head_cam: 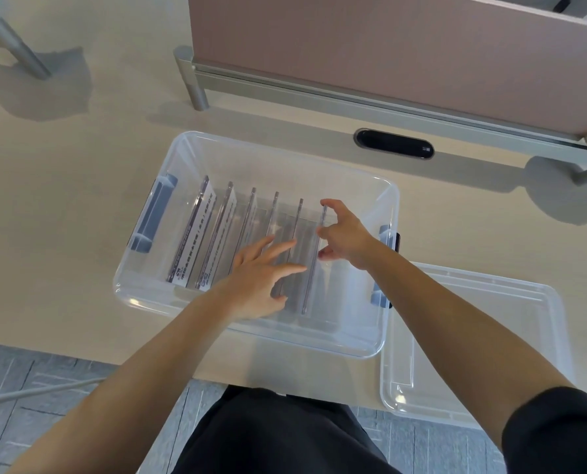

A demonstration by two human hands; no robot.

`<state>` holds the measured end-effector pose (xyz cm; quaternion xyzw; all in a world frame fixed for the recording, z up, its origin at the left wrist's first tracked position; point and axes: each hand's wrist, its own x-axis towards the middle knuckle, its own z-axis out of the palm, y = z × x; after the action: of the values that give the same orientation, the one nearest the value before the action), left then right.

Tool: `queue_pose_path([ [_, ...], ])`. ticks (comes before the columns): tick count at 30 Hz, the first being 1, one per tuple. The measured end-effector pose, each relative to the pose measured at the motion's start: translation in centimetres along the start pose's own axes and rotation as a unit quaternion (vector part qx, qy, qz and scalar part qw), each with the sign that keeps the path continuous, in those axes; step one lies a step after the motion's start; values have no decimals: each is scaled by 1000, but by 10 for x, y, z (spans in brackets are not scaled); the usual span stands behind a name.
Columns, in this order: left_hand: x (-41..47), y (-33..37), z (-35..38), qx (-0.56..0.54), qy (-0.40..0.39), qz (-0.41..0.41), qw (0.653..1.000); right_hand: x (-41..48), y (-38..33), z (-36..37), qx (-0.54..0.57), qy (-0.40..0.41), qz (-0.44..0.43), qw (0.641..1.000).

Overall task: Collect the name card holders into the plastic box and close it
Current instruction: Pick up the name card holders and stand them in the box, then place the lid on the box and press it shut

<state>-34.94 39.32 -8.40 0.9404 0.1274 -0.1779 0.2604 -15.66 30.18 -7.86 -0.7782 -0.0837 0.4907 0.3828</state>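
The clear plastic box (251, 145) stands open, with grey latches (155, 213) at its left and right ends. Inside it, six transparent name card holders (249, 220) stand on edge in a row from left to right (the two leftmost carry white printed cards). The right hand (347, 234) pinches the rightmost holder (311, 278) near its far end. The clear lid (473, 336) lies flat at the box's near right corner, its near edge overhanging.

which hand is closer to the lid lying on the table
Right. The right hand grips the rightmost name card holder, at the box end beside the lid; the left hand rests open on the middle holders, farther from it.
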Motion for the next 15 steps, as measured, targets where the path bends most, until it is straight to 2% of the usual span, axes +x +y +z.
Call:
queue_pose_path([
  [3, -1, 2, -2, -19, 5, -6, 1000, -3, -1, 0, -14, 2, 2, 1000],
  [5, -1, 8, -8, -41, 21, -13, 999, -9, -4, 1, -67, 16, 1, 998],
  [7, -4, 17, -19, -59, 58, -9, 997, -20, -12, -1, -145, 51, -20, 988],
  [11, -11, 37, -44, -121, 112, 36, 986, -59, -36, -22, -149, 93, -87, 981],
  [15, -6, 66, -51, -193, 95, 74, 974, -113, -36, -56, -252, 152, -142, 945],
])
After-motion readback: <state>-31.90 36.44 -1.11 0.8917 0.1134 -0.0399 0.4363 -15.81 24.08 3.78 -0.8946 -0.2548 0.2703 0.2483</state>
